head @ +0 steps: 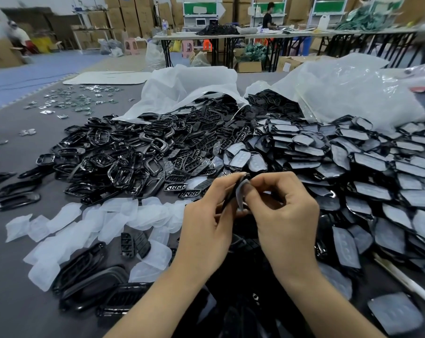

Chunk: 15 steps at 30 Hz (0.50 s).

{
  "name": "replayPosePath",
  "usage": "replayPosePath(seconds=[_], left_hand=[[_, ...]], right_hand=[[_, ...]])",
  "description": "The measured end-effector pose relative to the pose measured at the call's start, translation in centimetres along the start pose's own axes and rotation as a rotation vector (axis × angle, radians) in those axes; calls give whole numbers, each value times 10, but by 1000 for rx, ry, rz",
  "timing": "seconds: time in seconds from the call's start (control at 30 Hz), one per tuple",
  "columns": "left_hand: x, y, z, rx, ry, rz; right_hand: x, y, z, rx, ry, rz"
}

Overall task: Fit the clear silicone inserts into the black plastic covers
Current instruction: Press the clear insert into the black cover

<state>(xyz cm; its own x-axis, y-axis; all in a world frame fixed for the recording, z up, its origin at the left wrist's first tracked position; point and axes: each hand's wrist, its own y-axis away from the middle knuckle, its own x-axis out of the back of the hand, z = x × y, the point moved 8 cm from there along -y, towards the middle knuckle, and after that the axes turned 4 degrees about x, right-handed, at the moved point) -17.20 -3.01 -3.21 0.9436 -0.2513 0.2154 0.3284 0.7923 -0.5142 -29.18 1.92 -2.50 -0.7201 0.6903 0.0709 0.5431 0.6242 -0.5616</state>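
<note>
My left hand [206, 223] grips a black plastic cover [233, 193] held edge-on above the table. My right hand [284, 208] pinches a clear silicone insert [241, 191] against that cover with thumb and fingers. Loose clear inserts [89, 223] lie spread at the left front. A heap of black covers [189, 157] sits in the middle beyond my hands. Covers with inserts fitted [367, 176] are piled to the right.
Glossy black frames [104, 157] heap at the left centre. Two open plastic bags [196, 86] spill parts at the back. Small metal pieces [79, 98] scatter at far left. Larger black shells [84, 276] lie near the front edge. A person works at a far table [270, 18].
</note>
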Motion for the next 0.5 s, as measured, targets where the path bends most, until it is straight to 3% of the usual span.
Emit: replayPosePath(seconds=[0.23,0.37,0.5], left_hand=[[2,-1,-1,-13,-63,-31],[-7,0,-6,142,188,-114],[-15,3,-19,394,475,-215]], right_hand=[[-3,-6,4,-78,-169,-102],[-11,-11,5,-100,-116,-249],[-15,-9,21,-333,-281,-319]])
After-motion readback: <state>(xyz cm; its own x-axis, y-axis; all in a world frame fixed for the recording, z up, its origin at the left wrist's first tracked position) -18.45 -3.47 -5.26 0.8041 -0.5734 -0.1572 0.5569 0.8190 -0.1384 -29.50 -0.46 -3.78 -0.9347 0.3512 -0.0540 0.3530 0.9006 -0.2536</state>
